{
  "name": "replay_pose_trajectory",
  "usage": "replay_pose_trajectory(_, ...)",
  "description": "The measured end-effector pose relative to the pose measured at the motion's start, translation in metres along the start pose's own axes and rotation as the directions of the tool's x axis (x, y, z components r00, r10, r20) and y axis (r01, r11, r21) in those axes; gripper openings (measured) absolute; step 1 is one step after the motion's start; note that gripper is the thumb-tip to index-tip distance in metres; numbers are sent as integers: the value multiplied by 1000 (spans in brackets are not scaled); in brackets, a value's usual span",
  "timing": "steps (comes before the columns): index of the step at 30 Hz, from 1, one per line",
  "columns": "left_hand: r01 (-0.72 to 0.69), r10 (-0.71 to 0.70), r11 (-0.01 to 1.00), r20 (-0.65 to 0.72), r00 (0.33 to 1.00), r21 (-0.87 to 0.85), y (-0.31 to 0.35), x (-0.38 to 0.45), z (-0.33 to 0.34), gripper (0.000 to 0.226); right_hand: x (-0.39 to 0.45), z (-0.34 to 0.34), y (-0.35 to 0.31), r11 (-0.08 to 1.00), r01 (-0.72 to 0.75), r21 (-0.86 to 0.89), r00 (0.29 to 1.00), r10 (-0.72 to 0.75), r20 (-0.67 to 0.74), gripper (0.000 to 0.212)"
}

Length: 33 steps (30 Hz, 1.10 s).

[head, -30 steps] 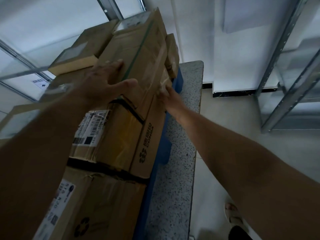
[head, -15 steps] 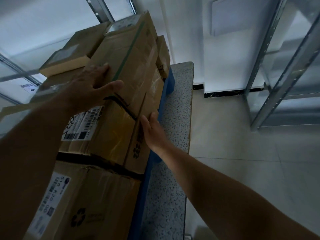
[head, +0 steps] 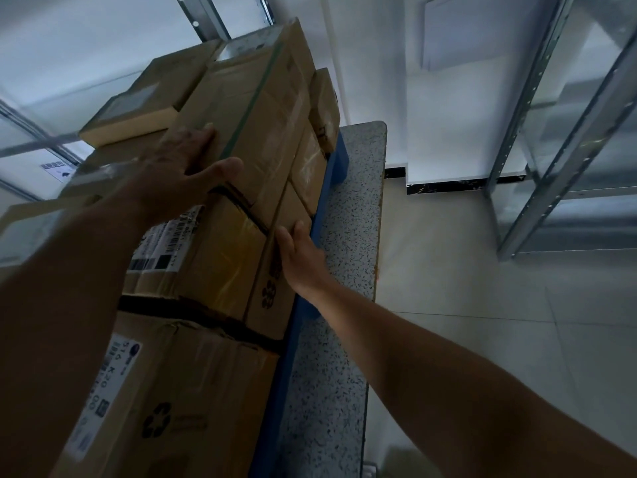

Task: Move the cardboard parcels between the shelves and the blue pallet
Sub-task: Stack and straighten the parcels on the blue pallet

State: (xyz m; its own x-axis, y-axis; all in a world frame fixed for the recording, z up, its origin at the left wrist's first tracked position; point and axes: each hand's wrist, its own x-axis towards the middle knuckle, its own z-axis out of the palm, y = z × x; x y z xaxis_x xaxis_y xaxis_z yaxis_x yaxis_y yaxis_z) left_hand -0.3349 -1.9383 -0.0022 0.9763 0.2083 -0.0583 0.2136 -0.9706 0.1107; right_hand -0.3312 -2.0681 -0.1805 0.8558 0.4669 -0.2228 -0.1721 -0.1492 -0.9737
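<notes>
At the far left a low parcel with a pale top label (head: 132, 113) sits at the back of the stack, and nearer the camera a big parcel with a recycling mark (head: 165, 401) lies lowest in view. The left hand (head: 179, 167) rests flat on top of the long parcel with a green strap (head: 248, 125), its fingers (head: 201, 138) straight and spread wide, the thumb out toward the right. Just below that hand lies a parcel with a barcode label (head: 206, 260), wedged between the long parcel and the big one. The right hand (head: 301, 257) presses against the right side face of that barcode parcel, fingers straight and close together, holding nothing. All the parcels sit on the blue pallet (head: 331, 188), whose edge shows just right of the hand. The pallet lies on a speckled counter (head: 351, 208). At the far right stands a metal shelf rack (head: 565, 139) on the tiled floor
</notes>
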Motion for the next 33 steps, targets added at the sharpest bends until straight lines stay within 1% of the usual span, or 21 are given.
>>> replay_pose_trajectory(2,0,0,1000,-9,1000,-25,4,0,0,87,-2,-5,-4,1000,9,-27,1000,-9,20,52)
replay_pose_trajectory(4,-5,3,997,-24,1000,-78,9,-2,-1,73,-2,-11,-7,999,32,-13,999,-32,18,47)
replay_pose_trajectory(6,-17,15,993,-15,1000,-114,12,-4,-3,69,-3,-18,-11,998,49,-35,999,-49,11,46)
replay_pose_trajectory(9,-12,13,995,8,1000,-96,14,-7,-4,69,-11,-22,-16,993,87,-74,995,-84,46,47)
replay_pose_trajectory(12,14,-14,997,4,1000,-79,11,-11,-4,76,-21,-16,-17,997,80,-24,993,-78,85,49)
replay_pose_trajectory(15,31,-33,997,32,999,65,3,-10,-6,98,-20,-11,-17,993,112,-26,992,-111,56,43)
replay_pose_trajectory(16,26,-30,997,44,999,73,0,-8,-8,103,-18,-13,-18,993,116,-5,992,-116,39,41)
replay_pose_trajectory(18,22,-23,1000,66,998,17,-2,-2,-12,109,-10,-23,-23,993,116,9,993,-116,-20,40)
replay_pose_trajectory(21,46,-46,999,10,999,-19,2,13,-23,105,16,-48,-30,994,95,-58,990,-101,-103,31)
replay_pose_trajectory(23,36,-35,999,-69,997,13,9,30,-31,104,39,-66,-36,988,95,-118,986,-110,-123,29)
replay_pose_trajectory(25,2,5,998,-127,992,55,18,50,-36,100,63,-85,-43,982,103,-161,982,-126,-142,24)
replay_pose_trajectory(27,-25,35,997,-141,989,67,28,72,-38,97,87,-102,-48,981,108,-163,977,-135,-167,28)
replay_pose_trajectory(31,-83,82,997,-134,988,-4,45,121,-39,92,131,-127,-51,984,102,-144,971,-130,-202,28)
replay_pose_trajectory(33,-72,63,996,-153,986,-55,51,144,-36,86,152,-135,-53,984,97,-146,970,-127,-209,27)
